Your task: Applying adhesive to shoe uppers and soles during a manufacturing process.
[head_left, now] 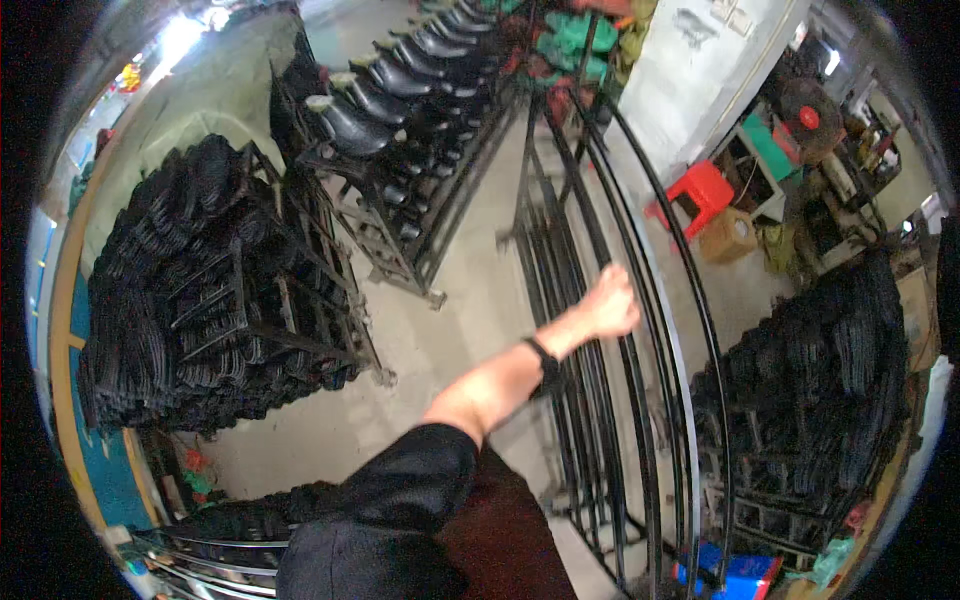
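From the lower left my left arm, in a black short sleeve with a dark band at the wrist, reaches to the middle. My left hand (612, 303) is closed around a dark rail of a tall metal rack (648, 430), its fingers curled in and slightly blurred. The rack's long black bars run from the top middle down to the lower right, and the floor shows between some of them. My right hand is out of the picture.
Glossy black boot-shaped pieces (358, 128) fill a rack at the top. Dark layered pieces lie piled on racks at left (180, 290) and right (800, 390). A red stool (703, 195), a cardboard box (730, 236) and a fan (808, 116) stand beyond. Lower right lies a blue package (735, 572).
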`<state>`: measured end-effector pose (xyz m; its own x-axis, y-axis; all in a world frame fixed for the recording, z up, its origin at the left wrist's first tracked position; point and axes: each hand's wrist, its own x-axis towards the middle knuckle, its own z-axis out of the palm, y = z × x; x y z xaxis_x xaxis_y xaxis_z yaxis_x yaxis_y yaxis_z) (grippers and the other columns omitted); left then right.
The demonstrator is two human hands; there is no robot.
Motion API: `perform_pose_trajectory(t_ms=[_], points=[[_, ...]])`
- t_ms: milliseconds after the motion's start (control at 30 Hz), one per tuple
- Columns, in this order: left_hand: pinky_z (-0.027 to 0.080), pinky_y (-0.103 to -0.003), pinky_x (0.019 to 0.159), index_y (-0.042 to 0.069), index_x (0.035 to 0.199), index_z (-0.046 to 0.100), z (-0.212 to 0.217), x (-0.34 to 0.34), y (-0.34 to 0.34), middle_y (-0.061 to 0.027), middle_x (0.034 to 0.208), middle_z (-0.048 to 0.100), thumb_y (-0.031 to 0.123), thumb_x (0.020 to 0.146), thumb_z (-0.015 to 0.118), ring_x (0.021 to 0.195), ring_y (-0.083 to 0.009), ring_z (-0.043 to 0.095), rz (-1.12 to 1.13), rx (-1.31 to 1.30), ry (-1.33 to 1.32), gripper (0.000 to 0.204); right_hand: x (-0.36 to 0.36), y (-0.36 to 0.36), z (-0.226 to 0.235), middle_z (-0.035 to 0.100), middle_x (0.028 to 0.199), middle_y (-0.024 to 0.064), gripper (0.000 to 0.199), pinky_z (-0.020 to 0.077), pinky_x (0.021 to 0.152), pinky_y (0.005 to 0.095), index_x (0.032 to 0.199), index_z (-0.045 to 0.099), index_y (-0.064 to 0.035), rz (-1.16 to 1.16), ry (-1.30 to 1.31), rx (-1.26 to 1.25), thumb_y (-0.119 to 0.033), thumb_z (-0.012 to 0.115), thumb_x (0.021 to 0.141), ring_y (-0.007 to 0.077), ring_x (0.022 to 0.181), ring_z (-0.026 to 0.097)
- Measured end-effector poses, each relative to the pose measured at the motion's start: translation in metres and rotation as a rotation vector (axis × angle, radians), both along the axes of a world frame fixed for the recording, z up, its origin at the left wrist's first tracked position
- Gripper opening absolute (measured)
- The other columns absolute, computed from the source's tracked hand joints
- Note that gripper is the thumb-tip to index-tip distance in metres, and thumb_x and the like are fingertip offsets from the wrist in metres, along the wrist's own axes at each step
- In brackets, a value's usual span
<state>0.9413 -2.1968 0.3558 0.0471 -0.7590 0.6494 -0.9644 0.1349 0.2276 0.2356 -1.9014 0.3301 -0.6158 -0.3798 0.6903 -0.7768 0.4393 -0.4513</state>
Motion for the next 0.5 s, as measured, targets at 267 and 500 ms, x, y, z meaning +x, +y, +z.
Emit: perform_pose_trajectory(t_ms=[267,500], points=[[0.018,-0.055,0.129,0.005,0.080,0.078,0.035,0.198,-0.102,-0.0140,0.111,0.068,0.035,0.101,0.055,0.129,-0.0346,0.052,0.117,0.377,0.153,0.043,0.160,-0.129,-0.042,0.076,0.090,0.0209,0.040,0.0546,0.083,0.0433,0.117,0.073,0.0047,0.187,-0.674,-0.074,-0.028,0.076,0.093,0.0284,0.083,0.068],[0.028,-0.067,0.120,0.007,0.116,0.073,0.020,0.233,-0.143,-0.0160,0.133,0.061,0.038,0.104,0.058,0.146,-0.0422,0.041,0.099,0.171,0.080,0.037,0.291,-0.300,-0.064,0.077,0.102,0.0261,0.045,0.0520,0.090,0.0482,0.107,0.077,0.0104,-0.047,-0.767,0.110,-0.027,0.082,0.082,0.0348,0.089,0.068]])
